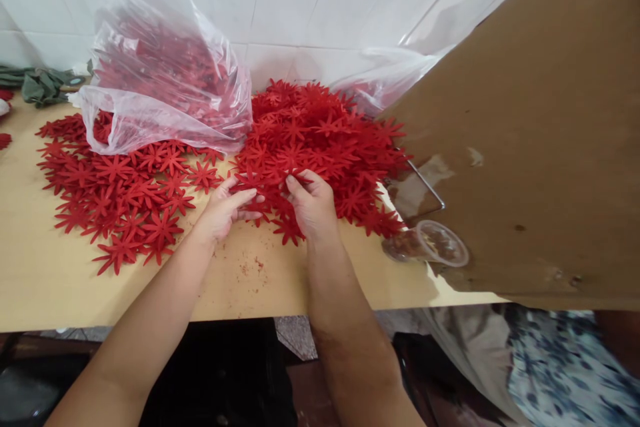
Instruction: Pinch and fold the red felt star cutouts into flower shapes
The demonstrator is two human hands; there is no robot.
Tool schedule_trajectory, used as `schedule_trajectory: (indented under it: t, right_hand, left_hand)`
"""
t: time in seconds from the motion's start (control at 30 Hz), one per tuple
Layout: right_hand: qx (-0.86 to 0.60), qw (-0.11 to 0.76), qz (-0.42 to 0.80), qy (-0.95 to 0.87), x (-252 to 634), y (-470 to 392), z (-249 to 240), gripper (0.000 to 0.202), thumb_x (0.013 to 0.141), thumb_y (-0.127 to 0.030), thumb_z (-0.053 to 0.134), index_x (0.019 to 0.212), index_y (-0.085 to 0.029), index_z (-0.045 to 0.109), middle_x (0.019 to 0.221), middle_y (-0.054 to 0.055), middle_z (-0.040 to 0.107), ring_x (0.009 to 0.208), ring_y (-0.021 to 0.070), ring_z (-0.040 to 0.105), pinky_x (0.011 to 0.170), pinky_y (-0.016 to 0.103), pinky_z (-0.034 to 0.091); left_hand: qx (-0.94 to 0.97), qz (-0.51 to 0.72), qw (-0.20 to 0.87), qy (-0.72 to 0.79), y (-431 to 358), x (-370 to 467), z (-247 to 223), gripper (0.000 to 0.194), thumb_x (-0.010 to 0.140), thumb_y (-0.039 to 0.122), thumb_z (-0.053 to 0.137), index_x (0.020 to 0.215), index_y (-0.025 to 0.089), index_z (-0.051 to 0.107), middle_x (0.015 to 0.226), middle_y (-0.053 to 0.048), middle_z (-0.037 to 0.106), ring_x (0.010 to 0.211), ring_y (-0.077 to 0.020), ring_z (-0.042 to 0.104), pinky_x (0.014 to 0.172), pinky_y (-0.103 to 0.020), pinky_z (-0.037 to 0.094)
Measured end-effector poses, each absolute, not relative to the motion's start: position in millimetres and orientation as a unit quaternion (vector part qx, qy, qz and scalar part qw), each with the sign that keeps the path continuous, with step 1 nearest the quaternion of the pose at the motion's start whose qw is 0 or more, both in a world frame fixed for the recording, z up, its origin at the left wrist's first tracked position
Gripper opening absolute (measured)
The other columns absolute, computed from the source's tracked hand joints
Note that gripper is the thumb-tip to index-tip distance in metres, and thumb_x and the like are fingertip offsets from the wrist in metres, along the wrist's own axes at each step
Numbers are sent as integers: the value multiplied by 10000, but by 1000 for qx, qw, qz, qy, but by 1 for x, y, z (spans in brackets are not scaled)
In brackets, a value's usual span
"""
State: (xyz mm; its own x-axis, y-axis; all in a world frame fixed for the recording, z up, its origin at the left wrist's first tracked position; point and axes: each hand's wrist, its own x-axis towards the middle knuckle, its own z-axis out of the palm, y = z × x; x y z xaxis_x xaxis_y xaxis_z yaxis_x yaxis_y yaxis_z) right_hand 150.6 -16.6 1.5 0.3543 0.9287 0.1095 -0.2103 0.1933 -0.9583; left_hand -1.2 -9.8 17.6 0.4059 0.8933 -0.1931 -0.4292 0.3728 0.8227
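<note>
My left hand (229,208) is at the front edge of a heap of red flower-shaped cutouts (320,137), its fingers around the petals of a red flower cutout (267,188). Opposite it, my right hand (312,205) pinches petals between thumb and forefinger. Exactly where one cutout ends and the heap begins is hard to make out. To the left lies a looser spread of the same cutouts (115,193), flat on the table (240,287).
A clear plastic bag (170,73) full of red cutouts rests behind the left spread. Another plastic bag (383,77) lies behind the heap. A large brown board (530,147) stands at the right, with a clear plastic cup (425,243) on its side before it. Green cloth (43,83) lies far left.
</note>
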Motion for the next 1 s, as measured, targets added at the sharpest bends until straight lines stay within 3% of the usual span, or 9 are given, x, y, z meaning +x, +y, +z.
schedule_trajectory:
  t: [0.13,0.27,0.37,0.47,0.63,0.73,1.0]
  right_hand:
    - [-500,657,388,-408,147,-18,2,321,572,-488,693,611,-204,549,553,-50,516,511,79,435,537,229,384]
    - [-518,625,346,-471,144,-22,4,360,668,-528,604,561,-193,529,517,-40,474,500,82,401,517,232,364]
    - [-527,620,334,-477,143,-24,5,365,713,-513,567,549,-192,512,501,-44,445,483,78,372,501,229,344]
    - [-526,621,335,-475,142,-23,6,365,717,-508,564,544,-194,497,500,-47,432,484,77,367,503,228,345]
    - [-500,609,361,-498,136,-22,6,337,648,-521,622,603,-200,531,561,-44,485,553,89,437,590,242,403]
    - [-498,581,379,-520,133,-23,4,324,684,-508,595,612,-197,540,561,-48,483,545,85,434,581,237,400]
    - [-482,546,379,-572,134,-24,-4,248,728,-432,589,800,-202,645,765,2,647,737,137,570,745,307,446]
  left_hand:
    - [342,427,766,338,-10,0,18,327,570,324,711,722,176,462,763,21,610,686,-135,626,535,-249,506]
    - [335,432,742,388,-9,3,13,271,602,278,660,671,182,415,682,41,600,605,-117,598,518,-246,489]
    - [354,439,715,414,-9,4,12,201,628,225,625,739,184,463,670,38,608,513,-80,543,452,-188,410]
    - [409,434,699,395,-10,5,13,251,671,212,598,914,174,544,681,18,623,442,-42,462,428,-171,331]
    - [499,454,637,372,-10,9,8,254,657,277,656,880,158,633,753,4,627,670,-69,538,656,-203,418]
    - [500,484,605,386,-9,10,4,171,674,275,635,800,160,647,788,4,633,752,-86,548,789,-242,420]
    - [495,496,592,398,-7,8,5,145,670,264,624,765,155,642,784,-4,637,757,-101,549,793,-251,419]
